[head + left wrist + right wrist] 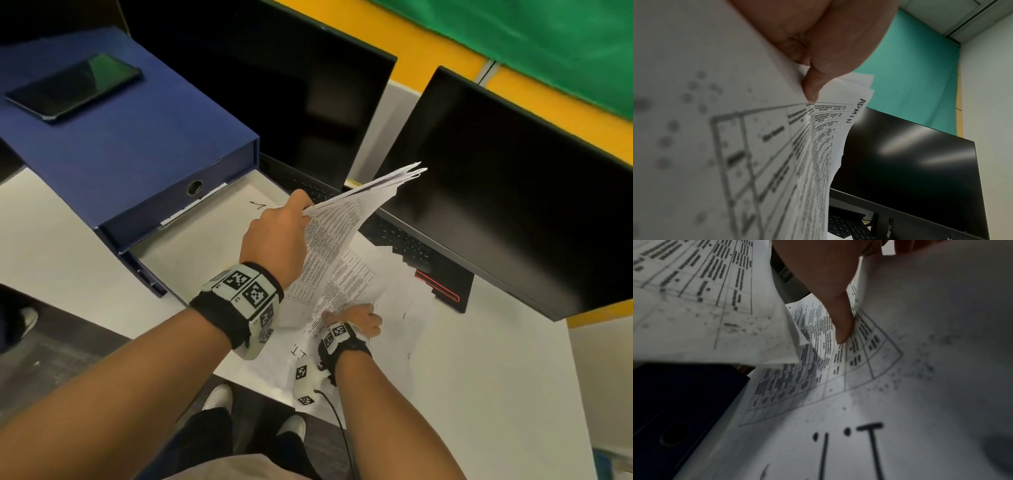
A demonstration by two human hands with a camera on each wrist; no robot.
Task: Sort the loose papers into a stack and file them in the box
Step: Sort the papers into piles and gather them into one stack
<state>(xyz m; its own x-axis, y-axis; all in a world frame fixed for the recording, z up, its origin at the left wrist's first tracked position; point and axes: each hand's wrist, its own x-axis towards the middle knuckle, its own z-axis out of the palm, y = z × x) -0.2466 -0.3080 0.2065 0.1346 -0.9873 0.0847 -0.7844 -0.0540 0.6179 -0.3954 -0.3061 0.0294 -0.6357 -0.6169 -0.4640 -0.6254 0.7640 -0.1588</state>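
Dark blue cardboard file box (137,164) at 10 o'clock, open, white inside, no stack filed yet. Left hand (274,236) pinches raised bundle of printed white papers (342,240) at centre. Right hand (364,320) at 5 o'clock presses loose printed sheets (838,386) on white desk (479,377); grip unclear. Gathering unfinished, filing remains.
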